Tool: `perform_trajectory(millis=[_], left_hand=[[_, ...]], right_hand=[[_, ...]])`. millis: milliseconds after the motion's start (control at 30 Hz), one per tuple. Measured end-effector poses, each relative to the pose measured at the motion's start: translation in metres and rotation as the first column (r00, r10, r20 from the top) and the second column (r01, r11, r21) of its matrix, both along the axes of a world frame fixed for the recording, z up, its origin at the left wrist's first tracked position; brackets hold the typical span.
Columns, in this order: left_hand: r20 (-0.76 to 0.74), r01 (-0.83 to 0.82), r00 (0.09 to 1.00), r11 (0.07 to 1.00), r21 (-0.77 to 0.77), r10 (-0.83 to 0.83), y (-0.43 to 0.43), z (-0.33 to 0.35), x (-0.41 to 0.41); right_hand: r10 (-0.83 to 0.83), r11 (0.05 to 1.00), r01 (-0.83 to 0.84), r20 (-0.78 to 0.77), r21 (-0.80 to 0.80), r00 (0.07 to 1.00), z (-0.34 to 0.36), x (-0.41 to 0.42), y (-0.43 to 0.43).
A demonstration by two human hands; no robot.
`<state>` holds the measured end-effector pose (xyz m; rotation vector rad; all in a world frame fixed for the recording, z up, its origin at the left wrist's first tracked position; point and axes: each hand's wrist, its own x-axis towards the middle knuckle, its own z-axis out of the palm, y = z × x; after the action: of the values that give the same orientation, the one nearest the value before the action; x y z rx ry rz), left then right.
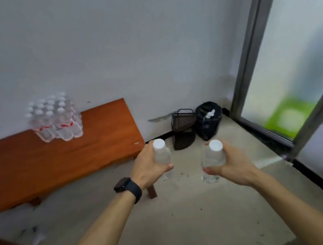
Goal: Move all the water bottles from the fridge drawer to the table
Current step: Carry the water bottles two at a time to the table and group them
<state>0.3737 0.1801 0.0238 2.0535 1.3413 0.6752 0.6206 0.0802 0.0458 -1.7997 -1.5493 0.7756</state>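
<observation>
While both arms reached forward, each grip wrapped a bottle.
Left hand (150, 167) pinched one water bottle (162, 156), right hand (231, 162) another bottle (213, 160), lower centre; worktop (54, 158) at left.

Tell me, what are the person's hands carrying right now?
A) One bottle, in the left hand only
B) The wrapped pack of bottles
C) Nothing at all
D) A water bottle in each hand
D: the left hand grips one white-capped water bottle and the right hand grips another, while the wrapped pack of bottles sits on the wooden table.
</observation>
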Motion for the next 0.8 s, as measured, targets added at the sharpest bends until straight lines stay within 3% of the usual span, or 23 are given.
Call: perform_trajectory(millis=[300, 633, 800], left_hand=[[-0.103, -0.318, 0.946, 0.942, -0.11, 0.308, 0.08, -0.033, -0.174], [-0.197, -0.556, 0.828, 0.814, -0.166, 0.525, 0.211, -0.049, -0.299], [-0.256, -0.637, 0.766, 0.75, -0.178, 0.59, 0.267, -0.053, -0.356]], right_hand=[[0.328, 0.943, -0.323, 0.055, -0.084, 0.943, -0.032, -0.143, 0.173], [0.527, 0.845, -0.52, 0.034, -0.126, 0.849, -0.062, -0.269, 0.363], [0.636, 0.77, -0.61, 0.141, -0.186, 0.759, -0.073, -0.329, 0.441]])
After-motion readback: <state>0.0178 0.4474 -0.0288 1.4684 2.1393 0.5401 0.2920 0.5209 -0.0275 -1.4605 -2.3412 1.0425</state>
